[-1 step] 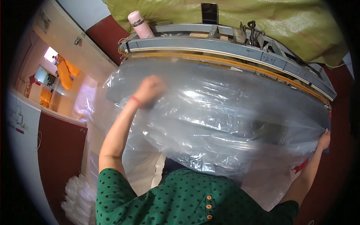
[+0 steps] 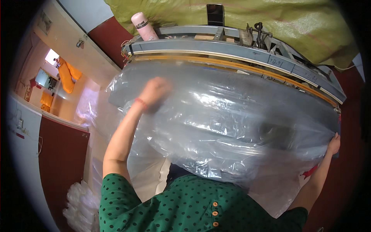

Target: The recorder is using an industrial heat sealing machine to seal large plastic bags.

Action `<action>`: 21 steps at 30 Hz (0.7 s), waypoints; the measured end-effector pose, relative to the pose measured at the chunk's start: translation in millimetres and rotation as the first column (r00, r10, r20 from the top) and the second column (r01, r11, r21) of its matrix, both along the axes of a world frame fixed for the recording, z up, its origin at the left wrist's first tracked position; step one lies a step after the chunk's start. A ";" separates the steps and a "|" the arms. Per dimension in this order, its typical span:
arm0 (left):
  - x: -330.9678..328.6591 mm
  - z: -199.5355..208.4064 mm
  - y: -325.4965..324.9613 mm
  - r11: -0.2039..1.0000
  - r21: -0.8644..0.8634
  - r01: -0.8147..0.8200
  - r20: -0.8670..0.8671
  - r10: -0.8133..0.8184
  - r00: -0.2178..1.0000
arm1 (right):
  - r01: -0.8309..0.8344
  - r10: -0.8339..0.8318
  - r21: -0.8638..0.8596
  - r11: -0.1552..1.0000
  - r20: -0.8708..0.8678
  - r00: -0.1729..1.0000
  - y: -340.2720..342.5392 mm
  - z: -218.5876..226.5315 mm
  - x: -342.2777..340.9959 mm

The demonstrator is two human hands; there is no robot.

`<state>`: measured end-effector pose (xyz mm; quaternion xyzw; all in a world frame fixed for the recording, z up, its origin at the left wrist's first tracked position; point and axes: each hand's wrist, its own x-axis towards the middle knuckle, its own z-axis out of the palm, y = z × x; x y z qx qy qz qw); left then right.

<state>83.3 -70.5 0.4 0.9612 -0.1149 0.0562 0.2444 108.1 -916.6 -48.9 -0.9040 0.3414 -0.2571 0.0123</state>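
Observation:
A large sheet of clear plastic film (image 2: 216,127) spreads, wrinkled and shiny, over the bench in front of me and hangs down at the near side. Over its left part is my left hand (image 2: 156,89), curled closed and blurred, with a red band on the wrist. What its fingers hold, if anything, is hidden. At the far right, my right hand (image 2: 334,143) pinches the edge of the film, pulling creases toward it. A long metal bar with a yellow-orange strip (image 2: 232,65) runs along the film's far side.
Behind the film stands a grey metal frame (image 2: 185,45) with a clamp (image 2: 258,33) on it. A pink bottle (image 2: 145,27) and a dark phone (image 2: 215,14) are at the back by a yellow-green cover (image 2: 282,23). Bundled plastic (image 2: 80,203) lies lower left, near an open door (image 2: 77,38).

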 end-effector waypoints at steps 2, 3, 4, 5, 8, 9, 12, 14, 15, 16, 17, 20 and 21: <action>16.9 -11.1 -4.7 0.957 -0.186 -0.224 0.037 0.235 0.971 | -0.028 0.025 0.031 0.999 0.077 0.997 -13.9 -9.9 0.3; 25.6 -10.3 -15.9 0.958 -0.188 -0.214 0.040 0.226 0.973 | -0.061 0.050 0.080 0.995 0.130 0.990 -28.4 -16.4 0.3; 34.6 -8.2 -30.8 0.962 0.025 -0.274 0.116 0.269 0.956 | -0.094 0.071 0.123 0.988 0.186 0.980 -49.9 -23.9 -1.7; 41.2 -6.9 -41.3 0.912 0.229 -0.341 0.202 0.298 0.933 | -0.086 0.063 0.116 0.990 0.190 0.980 -76.8 -31.1 -4.5; 57.3 -20.8 -56.3 0.879 0.295 -0.374 0.305 0.284 0.909 | -0.429 0.044 0.614 0.663 0.540 0.841 -112.1 -29.0 -24.9; 48.6 -17.8 -54.9 0.866 0.298 -0.401 0.355 0.290 0.889 | -0.497 0.004 0.619 0.609 0.623 0.782 -88.5 -26.0 -21.9; 42.3 -8.3 -68.6 0.901 0.131 -0.414 0.375 0.341 0.862 | -0.576 -0.073 0.605 0.550 0.722 0.688 -76.0 0.9 -48.2; 43.7 -9.5 -69.4 0.913 0.043 -0.405 0.385 0.359 0.850 | -0.624 -0.108 0.588 0.515 0.766 0.633 -76.8 7.6 -59.2; 45.2 -13.0 -65.0 0.917 0.091 -0.389 0.389 0.327 0.861 | -0.625 -0.107 0.584 0.518 0.769 0.631 -74.2 10.7 -60.3; 46.2 -15.8 -59.9 0.917 0.139 -0.374 0.393 0.296 0.871 | -0.620 -0.094 0.590 0.517 0.759 0.645 -71.2 13.0 -60.0; 46.3 -18.2 -53.9 0.917 0.137 -0.375 0.395 0.297 0.870 | -0.615 -0.080 0.597 0.516 0.748 0.659 -68.1 15.1 -57.7; 60.2 -18.0 -42.6 0.955 0.050 -0.291 0.487 0.231 0.842 | -0.531 -0.120 0.580 0.618 0.737 0.665 -69.4 21.7 -41.9; 68.0 -20.4 -30.5 0.972 -0.070 -0.223 0.554 0.224 0.802 | -0.560 -0.126 0.568 0.603 0.761 0.636 -62.5 23.0 -29.0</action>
